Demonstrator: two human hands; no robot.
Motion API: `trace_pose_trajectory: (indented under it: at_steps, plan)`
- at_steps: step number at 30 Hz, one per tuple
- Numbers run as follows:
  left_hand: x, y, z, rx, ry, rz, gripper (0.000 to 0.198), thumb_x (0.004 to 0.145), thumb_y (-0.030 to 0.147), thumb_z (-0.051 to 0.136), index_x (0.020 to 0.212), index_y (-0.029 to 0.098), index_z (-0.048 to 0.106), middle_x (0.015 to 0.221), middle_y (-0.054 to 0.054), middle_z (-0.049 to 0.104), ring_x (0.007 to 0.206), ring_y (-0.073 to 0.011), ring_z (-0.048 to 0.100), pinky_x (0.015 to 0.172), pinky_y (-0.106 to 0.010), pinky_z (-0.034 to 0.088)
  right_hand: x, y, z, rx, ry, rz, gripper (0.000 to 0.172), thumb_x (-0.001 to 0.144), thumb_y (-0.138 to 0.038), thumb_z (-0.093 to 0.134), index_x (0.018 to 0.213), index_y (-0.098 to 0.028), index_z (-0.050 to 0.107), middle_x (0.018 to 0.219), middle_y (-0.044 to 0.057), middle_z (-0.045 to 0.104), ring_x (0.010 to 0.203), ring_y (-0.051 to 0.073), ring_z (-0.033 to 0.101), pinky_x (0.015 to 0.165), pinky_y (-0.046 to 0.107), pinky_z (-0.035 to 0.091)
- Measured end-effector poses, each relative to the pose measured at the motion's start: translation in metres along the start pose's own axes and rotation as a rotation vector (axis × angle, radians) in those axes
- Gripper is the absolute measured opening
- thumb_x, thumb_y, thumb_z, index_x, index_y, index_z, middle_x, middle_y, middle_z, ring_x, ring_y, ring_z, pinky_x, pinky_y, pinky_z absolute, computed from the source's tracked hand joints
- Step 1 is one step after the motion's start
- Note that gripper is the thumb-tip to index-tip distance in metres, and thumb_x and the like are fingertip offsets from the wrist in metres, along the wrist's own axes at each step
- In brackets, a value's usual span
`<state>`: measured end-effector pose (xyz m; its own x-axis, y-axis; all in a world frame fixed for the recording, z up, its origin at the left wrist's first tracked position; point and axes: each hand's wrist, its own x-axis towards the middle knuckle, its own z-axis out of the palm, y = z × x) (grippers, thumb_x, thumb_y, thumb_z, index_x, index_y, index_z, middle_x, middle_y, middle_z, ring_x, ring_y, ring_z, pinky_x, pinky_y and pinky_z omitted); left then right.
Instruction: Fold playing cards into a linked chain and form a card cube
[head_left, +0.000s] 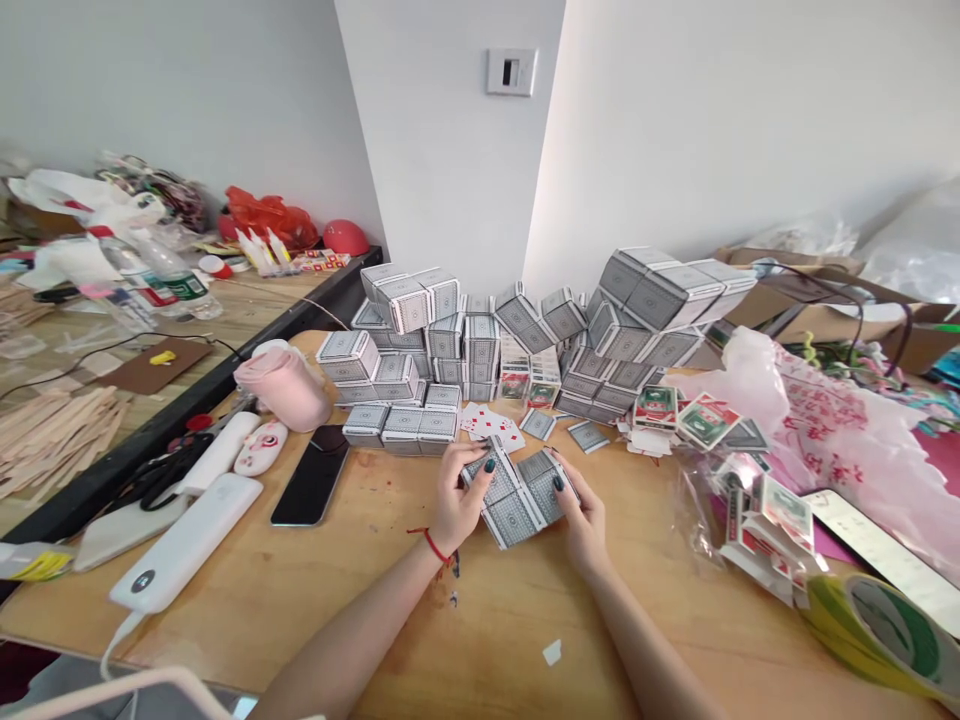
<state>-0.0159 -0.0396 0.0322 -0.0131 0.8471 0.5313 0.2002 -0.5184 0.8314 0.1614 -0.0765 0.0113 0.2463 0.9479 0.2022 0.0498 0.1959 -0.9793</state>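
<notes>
Both hands hold joined blocks of grey-backed playing cards above the wooden table. My left hand grips the left side, thumb across the top. My right hand is closed round the right side, its thumb on the card backs. The blocks meet at an angle, with white card edges showing between them. Just behind lie loose face-up cards with red diamonds and a few face-down cards. Stacks of similar card blocks stand at the back left, and a taller stack leans at the back right.
On the left are a black phone, a white power bank and a pink roll. To the right lie card boxes, yellow tape and a plastic bag. A paper scrap lies near the front.
</notes>
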Motion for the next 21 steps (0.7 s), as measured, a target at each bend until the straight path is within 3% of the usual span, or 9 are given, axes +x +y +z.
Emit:
trace_pose_trajectory:
  at_steps: [3,6,12,15,18,21]
  plan:
    - [0.003,0.005,-0.01,-0.049,-0.105,0.012,0.012,0.077,0.026,0.056,0.087,0.019,0.055,0.099,-0.008,0.055,0.095,-0.0213,0.053,0.084,-0.038,0.043,0.002,-0.008,-0.006,-0.05,-0.074,-0.07,0.042,0.077,-0.043,0.054,0.114,-0.023,0.058,0.124,0.007,0.052,0.118,0.027,0.043,0.101,0.043,0.029]
    - [0.011,0.013,-0.025,-0.039,-0.279,0.064,0.023,0.075,0.028,0.056,0.097,0.02,0.056,0.1,-0.01,0.055,0.097,-0.0233,0.053,0.085,-0.04,0.042,0.0,-0.016,-0.009,-0.094,-0.13,-0.159,0.044,0.077,-0.044,0.053,0.117,-0.025,0.056,0.127,0.007,0.048,0.12,0.028,0.04,0.1,0.044,0.029]
    - [0.019,0.03,-0.035,0.03,-0.579,0.17,0.036,0.077,0.032,0.049,0.112,0.024,0.054,0.119,-0.009,0.054,0.119,-0.0289,0.04,0.1,-0.048,0.028,-0.006,-0.03,-0.008,-0.073,-0.218,-0.19,0.046,0.075,-0.047,0.053,0.116,-0.027,0.056,0.13,0.006,0.047,0.123,0.029,0.036,0.102,0.048,0.025]
    - [0.017,0.037,-0.031,0.017,-0.586,0.149,0.025,0.078,0.034,0.046,0.097,0.023,0.058,0.112,-0.009,0.059,0.118,-0.0288,0.043,0.1,-0.049,0.026,-0.006,-0.035,-0.007,-0.039,-0.22,-0.198,0.04,0.076,-0.047,0.052,0.11,-0.027,0.061,0.125,0.005,0.052,0.127,0.029,0.031,0.103,0.049,0.022]
    - [0.015,0.043,-0.029,-0.016,-0.544,0.119,0.02,0.079,0.034,0.044,0.086,0.021,0.058,0.101,-0.009,0.063,0.113,-0.0282,0.047,0.1,-0.047,0.027,-0.005,-0.041,-0.006,-0.038,-0.239,-0.217,0.033,0.078,-0.044,0.05,0.102,-0.026,0.064,0.119,0.005,0.058,0.121,0.029,0.04,0.105,0.049,0.018]
    - [0.015,0.045,-0.028,-0.101,-0.532,0.032,0.024,0.083,0.035,0.038,0.082,0.02,0.057,0.089,-0.01,0.063,0.098,-0.0259,0.055,0.092,-0.042,0.037,-0.007,-0.045,-0.006,-0.052,-0.252,-0.223,0.032,0.079,-0.044,0.048,0.099,-0.025,0.065,0.114,0.005,0.06,0.115,0.029,0.046,0.107,0.048,0.014]
